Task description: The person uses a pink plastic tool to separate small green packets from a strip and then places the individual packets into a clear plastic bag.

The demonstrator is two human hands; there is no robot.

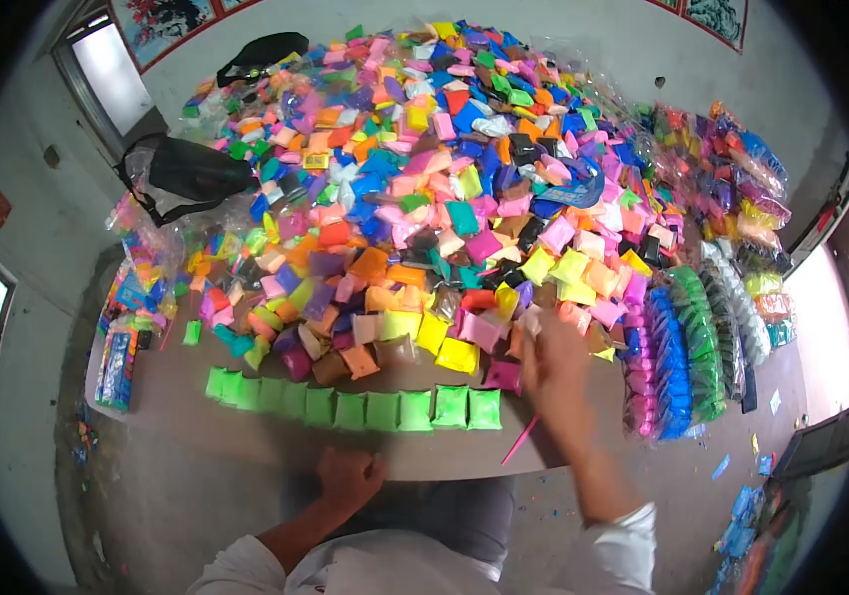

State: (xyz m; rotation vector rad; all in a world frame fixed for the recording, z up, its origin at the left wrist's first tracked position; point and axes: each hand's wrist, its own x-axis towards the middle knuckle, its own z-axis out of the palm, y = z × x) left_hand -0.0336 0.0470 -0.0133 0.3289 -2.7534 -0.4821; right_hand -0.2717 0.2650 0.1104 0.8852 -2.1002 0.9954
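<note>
My left hand [350,476] rests at the table's front edge, its fingers curled into a fist with nothing showing in them. In front of it, a row of small light-green packets [383,411] runs side by side across the table. My right hand [551,357] reaches out to the front of a big heap of colourful packets [424,188], next to a magenta packet [504,375]. Motion smears its fingers, and I cannot tell whether they hold anything. A thin pink stick [519,441] lies on the table left of my right forearm.
Long bags of packets in magenta [640,372], blue [672,362] and green [694,342] line the table's right side. A black bag [191,174] lies on the heap's left. At the left edge stands a multicoloured pack [117,369]. Scraps litter the floor at right.
</note>
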